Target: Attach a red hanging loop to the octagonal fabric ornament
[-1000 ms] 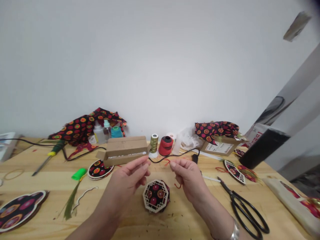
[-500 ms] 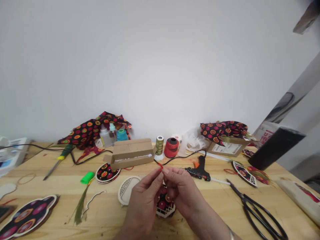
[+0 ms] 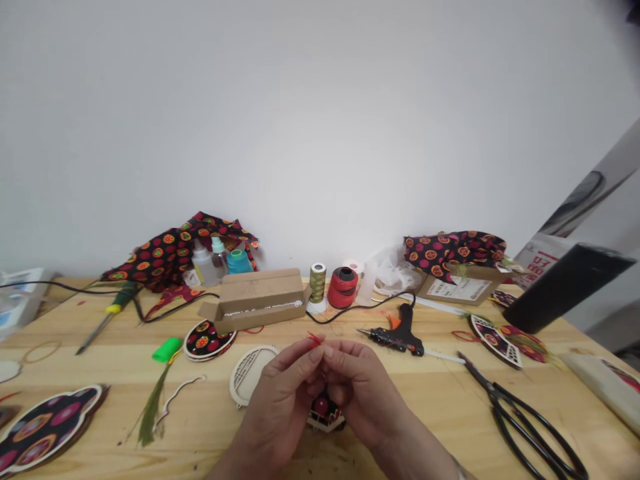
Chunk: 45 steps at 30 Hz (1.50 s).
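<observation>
Red thread (image 3: 315, 339) pokes up in loose ends from between my fingertips. My left hand (image 3: 287, 393) pinches it, thumb and forefinger pressed together. Tip to tip with it, my right hand (image 3: 357, 387) is closed on the same thread. Below and partly behind my hands lies a wooden-framed ornament (image 3: 324, 415) with dark, red-patterned fabric; much of it is covered. A pale round wooden piece (image 3: 245, 375) with a lattice cut-out sits just left of my left hand, its right side hidden.
A glue gun (image 3: 397, 337) and black scissors (image 3: 520, 420) lie on the right. Behind stand a cardboard box (image 3: 263, 293), a red thread spool (image 3: 343, 288) and a gold one (image 3: 317, 283). At left are a green tassel (image 3: 153, 407), a screwdriver (image 3: 107, 320) and fabric ornaments (image 3: 50, 430).
The whole view has shifted slightly. My fingers have closed further together, and the red thread now shows as short splayed ends above them.
</observation>
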Motion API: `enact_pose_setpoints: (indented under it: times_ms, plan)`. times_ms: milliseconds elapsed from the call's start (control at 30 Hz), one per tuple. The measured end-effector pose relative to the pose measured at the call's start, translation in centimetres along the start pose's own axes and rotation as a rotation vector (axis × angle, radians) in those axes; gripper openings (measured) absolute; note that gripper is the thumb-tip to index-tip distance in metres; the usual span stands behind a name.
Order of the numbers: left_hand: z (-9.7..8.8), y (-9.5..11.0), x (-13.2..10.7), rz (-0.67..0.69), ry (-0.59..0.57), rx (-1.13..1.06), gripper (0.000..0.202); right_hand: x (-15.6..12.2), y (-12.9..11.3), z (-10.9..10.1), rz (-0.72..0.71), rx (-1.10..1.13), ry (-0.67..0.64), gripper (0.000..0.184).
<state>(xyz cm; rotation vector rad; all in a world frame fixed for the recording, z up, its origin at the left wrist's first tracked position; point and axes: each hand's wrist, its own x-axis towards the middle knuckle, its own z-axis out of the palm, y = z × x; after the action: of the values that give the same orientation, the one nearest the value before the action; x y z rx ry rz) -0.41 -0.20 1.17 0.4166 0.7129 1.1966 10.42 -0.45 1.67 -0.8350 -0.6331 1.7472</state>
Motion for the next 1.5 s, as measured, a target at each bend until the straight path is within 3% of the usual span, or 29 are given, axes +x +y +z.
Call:
enact_pose_setpoints:
  times_ms: [600,867,967,1067,1133,1167,1333,1500]
  plan:
    - [-0.2,0.1,0.0,-0.084,-0.053,-0.007,0.013,-0.2,0.2,0.1,-0.052,-0.02,-0.013,0.026]
    - [-0.3,0.3,0.1,-0.102,-0.051,0.033,0.01,-0.3,0.6,0.2,-0.102,-0.184,0.106,0.023]
    - [-0.2,0.6,0.1,-0.081,-0.046,0.002,0.014,-0.8,-0.3,0.3,-0.318,-0.551,0.199,0.015]
    - [0.0,0.9,0.0,-0.056,-0.063,-0.002,0.01,-1.4,-2.4,0.1,-0.648,-0.95,0.233,0.031]
    - [0.1,1.0,-0.2,-0.071,-0.086,0.016,0.006,-1.7,-4.0,-0.3,-0.685,-1.075,0.136,0.034]
    - [0.1,1.0,-0.3,-0.095,-0.112,0.035,0.005,-1.7,-4.7,-0.6,-0.636,-1.091,0.068,0.034]
    - [0.3,0.7,-0.9,-0.248,-0.29,0.15,0.005,-1.2,-6.3,-2.5,-0.177,-0.884,-0.308,0.033]
    - [0.5,0.5,-1.2,-0.323,-0.367,0.274,0.007,-1.0,-5.4,-3.7,-0.154,-0.763,-0.455,0.027]
